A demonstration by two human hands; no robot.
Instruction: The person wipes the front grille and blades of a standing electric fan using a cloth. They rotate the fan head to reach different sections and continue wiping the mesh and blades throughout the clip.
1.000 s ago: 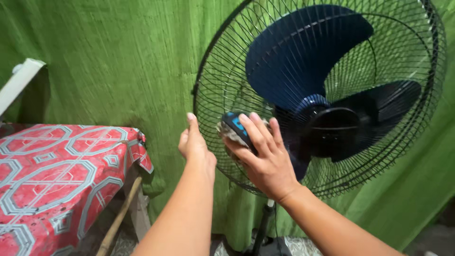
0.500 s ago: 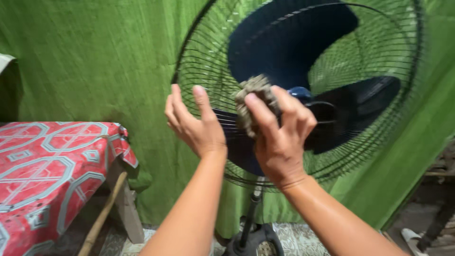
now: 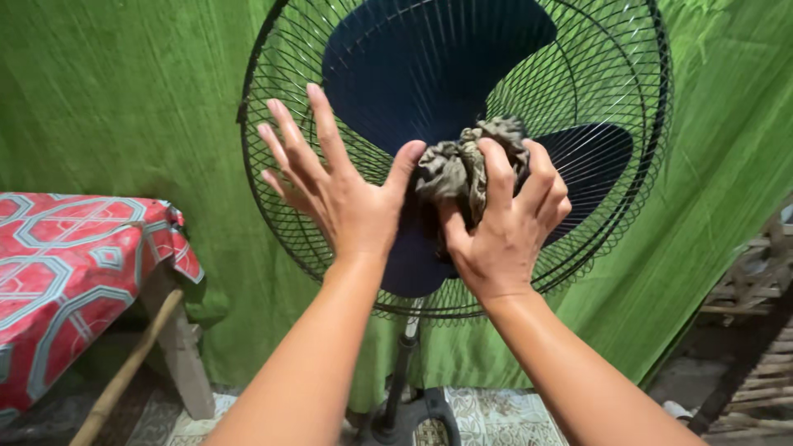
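1. Green cloth (image 3: 107, 107), finely ribbed and hanging in soft folds, backs the whole scene; at the left a table (image 3: 66, 264) wears a red patterned cover, with a bare wooden stick (image 3: 124, 372) leaning under it.
2. My left hand (image 3: 343, 194) is open, fingers spread and straight, palm laid flat against the wire grille (image 3: 273, 206) of the standing fan. It grips nothing.
3. My right hand (image 3: 504, 227) is clenched around a crumpled grey-brown rag (image 3: 462, 161), pressing it to the grille near the hub.
4. Rag: soft, limp, bunched into a wad with deep wrinkles; it looks light and should give to whatever it is pushed against. I judge it best held as now, balled in the fist.
5. Grille: thin black radial wires, springy-looking, likely to flex under hard pressure, so I brace it with the flat palm rather than hooking fingers through.
6. Blades (image 3: 429, 66) behind the wires: broad, smooth, dark blue, probably rigid plastic.
7. Fan pole (image 3: 403, 363) runs down to a dark base (image 3: 413, 417) on a patterned floor (image 3: 504, 417); top-heavy by my estimate, so worth steadying.
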